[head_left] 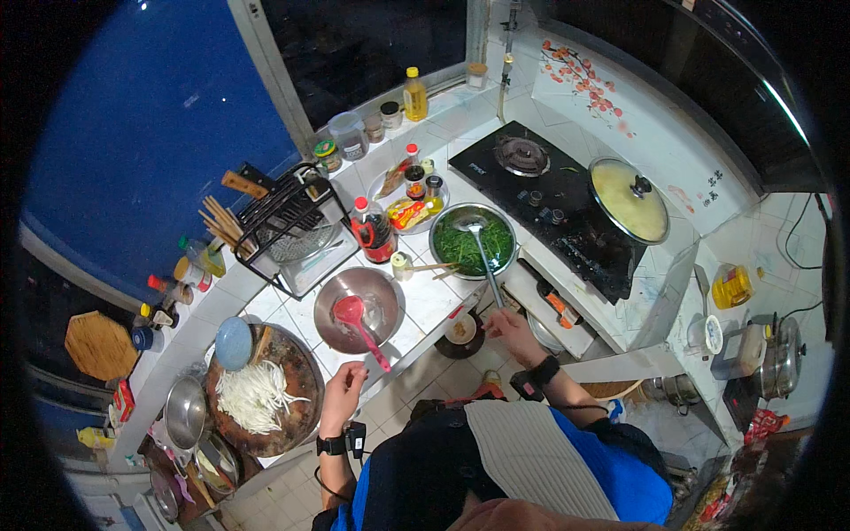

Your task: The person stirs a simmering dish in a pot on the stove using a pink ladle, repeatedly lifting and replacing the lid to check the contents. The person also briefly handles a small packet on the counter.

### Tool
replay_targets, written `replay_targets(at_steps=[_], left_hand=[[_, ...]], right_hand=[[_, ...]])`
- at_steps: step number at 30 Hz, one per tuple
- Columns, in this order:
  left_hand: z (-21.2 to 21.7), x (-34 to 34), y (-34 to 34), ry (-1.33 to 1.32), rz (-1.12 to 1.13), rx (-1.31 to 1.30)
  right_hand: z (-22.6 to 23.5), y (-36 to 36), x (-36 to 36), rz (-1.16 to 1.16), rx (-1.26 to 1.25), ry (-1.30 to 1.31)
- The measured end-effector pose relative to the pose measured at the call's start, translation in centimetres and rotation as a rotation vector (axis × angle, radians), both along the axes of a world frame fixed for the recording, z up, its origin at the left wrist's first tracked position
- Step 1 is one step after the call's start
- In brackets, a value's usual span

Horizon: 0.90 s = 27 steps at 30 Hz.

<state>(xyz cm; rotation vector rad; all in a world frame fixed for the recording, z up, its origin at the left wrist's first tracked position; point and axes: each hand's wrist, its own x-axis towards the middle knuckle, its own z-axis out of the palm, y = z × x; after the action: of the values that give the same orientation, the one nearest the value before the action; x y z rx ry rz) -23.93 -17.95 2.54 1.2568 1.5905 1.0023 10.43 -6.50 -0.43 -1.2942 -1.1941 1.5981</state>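
The right hand [511,329] has its grip closed around the end of a long metal ladle [482,252], whose scoop lies in the cooked greens inside a steel bowl [473,241] on the tiled tabletop [431,299], just left of the black gas hob [553,208]. The left hand [345,388] hovers at the tabletop's near edge, right at the tip of a red spatula [359,320]; whether its fingers are closed on that handle or just beside it I cannot tell. The spatula's blade rests in an empty steel bowl [361,310] sitting between the greens and a round wooden board [265,391] heaped with pale shredded vegetable. A pair of chopsticks [432,267] lies across the greens bowl's near rim. To handle the greens well, it seems wise to keep the ladle low and level, lift from under the pile, and steady the receiving bowl so it does not slide on the tile. Bottles and jars crowd the space behind both bowls, so broad sweeps risk knocking them
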Motion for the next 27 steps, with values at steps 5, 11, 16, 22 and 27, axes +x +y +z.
replay_targets(at_steps=[5, 11, 16, 22, 27], left_hand=[[0.5, 4.6, 3.1, -0.001, -0.048, -0.016], [1.0, 8.4, 9.0, 0.147, 0.082, -0.054], [3.3, 9.4, 17.7, 0.291, 0.216, 0.324], [5.3, 8.4, 28.2, 0.574, 0.277, 0.489], [2.9, 6.1, 35.6, 0.869, 0.205, 0.471]], right_hand=[[2.9, -0.1, 5.9, -0.115, -0.12, 0.064], [3.9, 0.7, 10.6, -0.037, -0.132, 0.154], [2.1, 1.0, 13.7, 0.12, -0.108, 0.01], [1.3, 0.4, 15.2, 0.223, -0.121, -0.042], [3.0, -0.5, 16.2, 0.095, -0.165, -0.154]])
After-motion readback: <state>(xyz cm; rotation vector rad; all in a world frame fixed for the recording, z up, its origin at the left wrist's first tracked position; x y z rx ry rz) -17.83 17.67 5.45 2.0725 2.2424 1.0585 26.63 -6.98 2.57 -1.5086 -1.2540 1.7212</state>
